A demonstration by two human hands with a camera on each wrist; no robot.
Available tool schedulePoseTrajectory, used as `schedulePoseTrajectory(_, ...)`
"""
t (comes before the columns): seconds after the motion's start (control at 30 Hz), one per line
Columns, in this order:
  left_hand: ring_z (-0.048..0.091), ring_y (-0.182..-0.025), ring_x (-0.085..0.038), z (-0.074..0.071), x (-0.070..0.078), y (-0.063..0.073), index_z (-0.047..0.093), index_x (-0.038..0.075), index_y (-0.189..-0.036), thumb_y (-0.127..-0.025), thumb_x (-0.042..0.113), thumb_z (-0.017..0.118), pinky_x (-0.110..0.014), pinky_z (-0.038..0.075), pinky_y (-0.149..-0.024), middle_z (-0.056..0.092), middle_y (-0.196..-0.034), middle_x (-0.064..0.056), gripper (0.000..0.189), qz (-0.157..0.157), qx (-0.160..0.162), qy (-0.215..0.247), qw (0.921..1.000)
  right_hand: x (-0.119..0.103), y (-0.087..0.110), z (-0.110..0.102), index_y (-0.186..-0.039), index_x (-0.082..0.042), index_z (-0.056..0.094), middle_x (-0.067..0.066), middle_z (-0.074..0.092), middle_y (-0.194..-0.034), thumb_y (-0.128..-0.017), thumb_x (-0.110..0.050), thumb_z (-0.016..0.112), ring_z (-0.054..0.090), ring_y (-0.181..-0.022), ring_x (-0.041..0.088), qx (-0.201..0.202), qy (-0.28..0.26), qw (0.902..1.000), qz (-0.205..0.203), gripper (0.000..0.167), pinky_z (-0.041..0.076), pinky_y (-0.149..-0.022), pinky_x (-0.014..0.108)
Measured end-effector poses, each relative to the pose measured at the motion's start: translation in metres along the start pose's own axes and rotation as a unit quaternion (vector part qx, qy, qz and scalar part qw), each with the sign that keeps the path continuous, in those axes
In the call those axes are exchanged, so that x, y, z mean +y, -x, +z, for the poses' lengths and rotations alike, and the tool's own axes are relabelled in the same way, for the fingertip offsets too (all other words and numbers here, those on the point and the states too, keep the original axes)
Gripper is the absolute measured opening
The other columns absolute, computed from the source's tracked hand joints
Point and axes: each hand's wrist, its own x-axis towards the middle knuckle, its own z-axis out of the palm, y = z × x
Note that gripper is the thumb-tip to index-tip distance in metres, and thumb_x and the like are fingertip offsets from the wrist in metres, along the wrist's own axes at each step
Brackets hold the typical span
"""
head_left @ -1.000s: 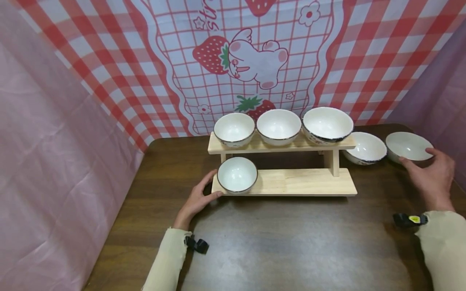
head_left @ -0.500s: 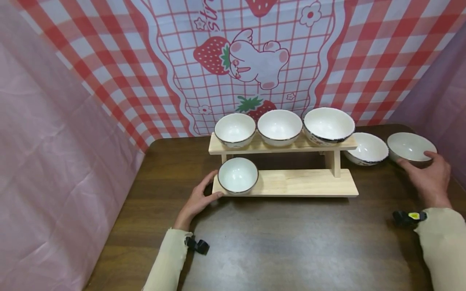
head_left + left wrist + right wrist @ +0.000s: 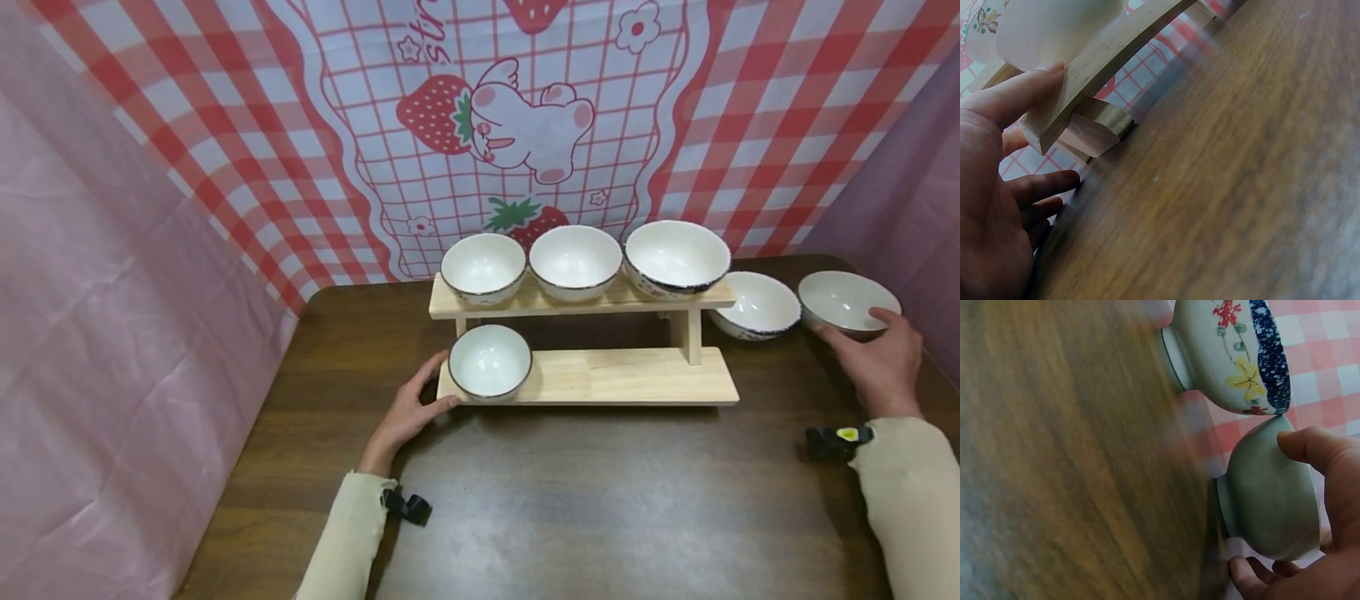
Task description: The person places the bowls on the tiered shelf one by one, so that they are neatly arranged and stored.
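Note:
In the head view, my left hand [image 3: 408,412] holds the left end of the two-tier wooden stand [image 3: 630,375]. The left wrist view shows its thumb on top of the lower board [image 3: 1100,69] and the other fingers loosely spread past the board's end. A small white bowl [image 3: 491,362] with a dark rim sits on that board, beside this hand. At the far right, my right hand [image 3: 879,362] grips a plain pale bowl [image 3: 1272,494] on the table, thumb on one side and fingers around the other. Close beside it stands a bowl with painted flowers and a speckled blue band [image 3: 1235,356].
On the upper board stand a small bowl [image 3: 483,265], a middle bowl [image 3: 575,260] and a larger blue-rimmed bowl [image 3: 677,254]. Behind the brown table [image 3: 570,500] hangs a red-and-white checked cloth [image 3: 247,150]. Pink cloth [image 3: 97,333] borders the left side.
My right hand has shifted slightly left and farther over the pale bowl, which has moved a little to the right. My left hand stays at the stand's end.

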Motion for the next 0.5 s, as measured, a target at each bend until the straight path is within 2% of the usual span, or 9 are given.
schedulePoseTrajectory(0.13, 0.04, -0.146, -0.037, 0.0, 0.001, 0.0, 0.039, 0.004, -0.153, -0.088, 0.01, 0.074, -0.058, 0.026, -0.12, 0.046, -0.154, -0.021, 0.074, -0.002, 0.0, -0.002, 1.0, 0.002, -0.005, 0.002, -0.156, -0.001, 0.025, 0.03, 0.025, -0.16, -0.088, -0.042, 0.065, 0.021, -0.148, 0.044, 0.0, 0.001, 1.0, -0.002, 0.089, 0.018, -0.125, 0.05)
schedulePoseTrajectory(0.5, 0.041, -0.145, -0.036, 0.0, 0.001, 0.0, 0.039, 0.005, -0.153, -0.088, 0.01, 0.074, -0.057, 0.026, -0.119, 0.048, -0.152, -0.021, 0.074, -0.003, 0.002, -0.003, 1.0, 0.008, -0.011, 0.014, -0.154, -0.005, 0.033, 0.024, 0.034, -0.158, -0.083, -0.037, 0.073, 0.031, -0.146, 0.042, 0.041, -0.01, 0.9986, -0.033, 0.087, 0.022, -0.123, 0.046)
